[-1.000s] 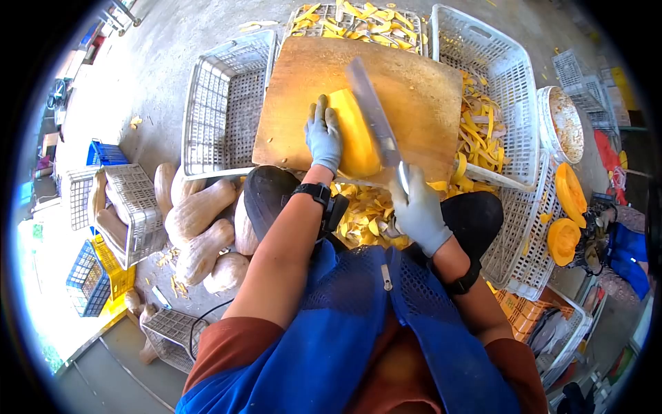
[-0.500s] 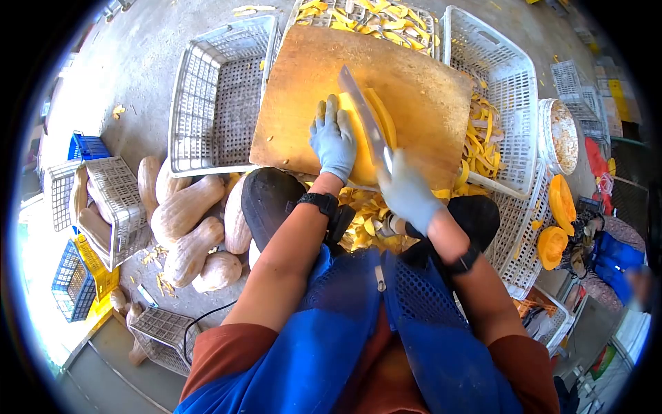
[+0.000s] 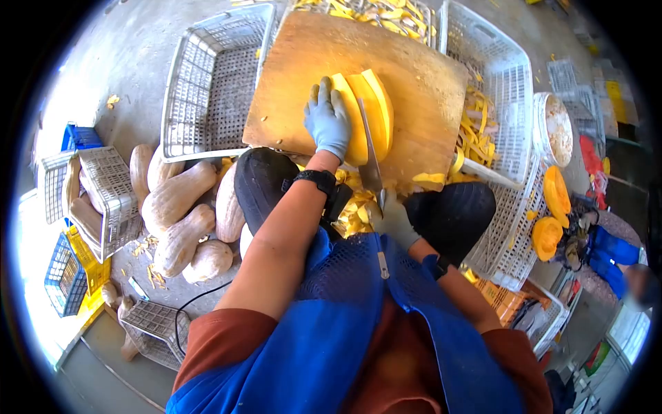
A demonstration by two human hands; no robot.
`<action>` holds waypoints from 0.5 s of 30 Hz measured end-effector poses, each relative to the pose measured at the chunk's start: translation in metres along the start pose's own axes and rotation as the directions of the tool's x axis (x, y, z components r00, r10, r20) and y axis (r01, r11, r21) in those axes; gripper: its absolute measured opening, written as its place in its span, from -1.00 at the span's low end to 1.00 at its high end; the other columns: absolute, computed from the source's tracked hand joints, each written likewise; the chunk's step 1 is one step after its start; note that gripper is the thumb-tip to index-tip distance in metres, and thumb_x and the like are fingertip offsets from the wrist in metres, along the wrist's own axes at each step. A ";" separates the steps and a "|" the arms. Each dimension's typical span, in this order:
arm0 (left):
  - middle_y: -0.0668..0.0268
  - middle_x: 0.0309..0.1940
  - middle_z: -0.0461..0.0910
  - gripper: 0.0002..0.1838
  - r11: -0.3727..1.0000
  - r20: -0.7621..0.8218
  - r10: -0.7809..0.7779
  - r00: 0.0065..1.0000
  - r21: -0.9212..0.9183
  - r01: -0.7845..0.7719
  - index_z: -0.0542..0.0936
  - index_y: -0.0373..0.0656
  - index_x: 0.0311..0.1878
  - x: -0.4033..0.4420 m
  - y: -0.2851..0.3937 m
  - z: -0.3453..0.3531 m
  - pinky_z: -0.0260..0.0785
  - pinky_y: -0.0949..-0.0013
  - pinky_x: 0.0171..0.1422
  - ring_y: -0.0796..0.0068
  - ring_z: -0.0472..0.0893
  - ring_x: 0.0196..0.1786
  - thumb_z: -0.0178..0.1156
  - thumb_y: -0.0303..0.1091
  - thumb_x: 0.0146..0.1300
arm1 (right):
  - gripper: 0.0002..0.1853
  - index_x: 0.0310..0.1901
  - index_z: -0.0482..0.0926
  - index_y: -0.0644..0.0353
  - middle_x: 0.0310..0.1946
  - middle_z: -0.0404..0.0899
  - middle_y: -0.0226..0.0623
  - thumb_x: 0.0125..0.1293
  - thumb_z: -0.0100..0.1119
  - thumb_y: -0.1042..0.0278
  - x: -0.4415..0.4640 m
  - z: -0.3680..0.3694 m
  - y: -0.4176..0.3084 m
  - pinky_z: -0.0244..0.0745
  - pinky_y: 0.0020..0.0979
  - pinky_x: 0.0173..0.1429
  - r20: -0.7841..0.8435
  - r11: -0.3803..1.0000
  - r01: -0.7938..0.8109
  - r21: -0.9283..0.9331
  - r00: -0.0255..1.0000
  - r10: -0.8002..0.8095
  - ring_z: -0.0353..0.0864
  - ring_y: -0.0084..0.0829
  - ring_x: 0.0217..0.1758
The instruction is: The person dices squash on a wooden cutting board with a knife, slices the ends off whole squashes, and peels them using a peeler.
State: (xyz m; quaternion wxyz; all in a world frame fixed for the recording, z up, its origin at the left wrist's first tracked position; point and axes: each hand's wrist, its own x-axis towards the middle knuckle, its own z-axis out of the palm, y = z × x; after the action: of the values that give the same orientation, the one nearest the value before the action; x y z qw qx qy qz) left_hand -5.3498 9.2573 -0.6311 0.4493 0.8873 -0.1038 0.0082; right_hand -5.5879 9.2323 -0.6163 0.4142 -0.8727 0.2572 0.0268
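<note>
The squash (image 3: 349, 127) lies lengthwise on the board (image 3: 296, 62), its visible surface bare yellow-orange with none of the pale rind showing, so the peeling looks done. The slicing seems only partly done: on its right side two long slices, the inner slice (image 3: 367, 93) and the outer slice (image 3: 380, 103), stand side by side against the rest, while the thicker part beside the left hand (image 3: 327, 124) looks uncut. That hand is flat, fingers stretched out over the squash's left side, steadying it rather than gripping. The right hand (image 3: 394, 219) is closed around the handle of the knife (image 3: 369, 152), low by the board's near edge, with the blade reaching up along the squash; whether it sits in a cut or just rests on top, I cannot tell. A small yellow scrap (image 3: 429, 178) lies near the board's near right edge. Peelings (image 3: 355, 210) are heaped below, between the knees, and more strips (image 3: 478, 131) lie beside the board, next to the right crate (image 3: 514, 90). To the left, several whole squashes (image 3: 181, 196) with rind on lie on the floor near the left crate (image 3: 207, 93), apparently unworked. Two cut pieces (image 3: 555, 196) rest well off to the right.
</note>
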 end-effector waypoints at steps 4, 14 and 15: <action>0.04 0.26 0.32 -0.51 0.837 0.027 -0.047 0.999 -0.545 0.054 0.35 -0.16 0.28 0.003 -0.034 0.012 0.02 0.17 0.42 0.02 0.26 0.30 0.00 -0.19 0.33 | -0.68 -0.11 0.29 0.29 -0.46 0.51 0.16 0.26 0.08 0.26 0.009 -0.018 -0.015 0.39 0.00 -0.23 0.034 0.998 -0.050 0.038 0.998 0.048 0.52 0.19 -0.39; -0.17 0.36 0.06 -0.13 0.980 -0.054 -0.199 0.979 -0.041 0.197 0.15 -0.03 0.40 -0.007 -0.010 -0.039 0.10 0.10 0.38 -0.13 0.19 0.34 0.23 0.11 0.08 | -0.74 -0.15 0.39 0.31 -0.44 0.53 -0.03 0.29 0.05 0.27 0.061 -0.032 -0.057 0.42 -0.16 -0.23 0.026 0.997 0.042 0.059 0.999 -0.044 0.57 -0.11 -0.35; -0.20 0.36 0.05 -0.12 0.977 -0.042 -0.214 0.976 0.003 0.214 0.15 0.01 0.41 -0.004 0.000 -0.038 0.13 0.08 0.36 -0.15 0.21 0.32 0.26 0.11 0.05 | -0.73 -0.15 0.39 0.32 -0.43 0.53 0.00 0.29 0.05 0.26 0.063 -0.034 -0.057 0.42 -0.15 -0.22 -0.016 1.000 0.004 0.028 1.000 -0.003 0.57 -0.07 -0.34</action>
State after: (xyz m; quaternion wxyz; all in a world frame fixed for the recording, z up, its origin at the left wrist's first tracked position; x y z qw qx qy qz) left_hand -5.3508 9.2884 -0.6094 0.4465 0.8945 0.0017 -0.0212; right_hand -5.5117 9.2105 -0.5700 0.4246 -0.8673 0.2593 0.0156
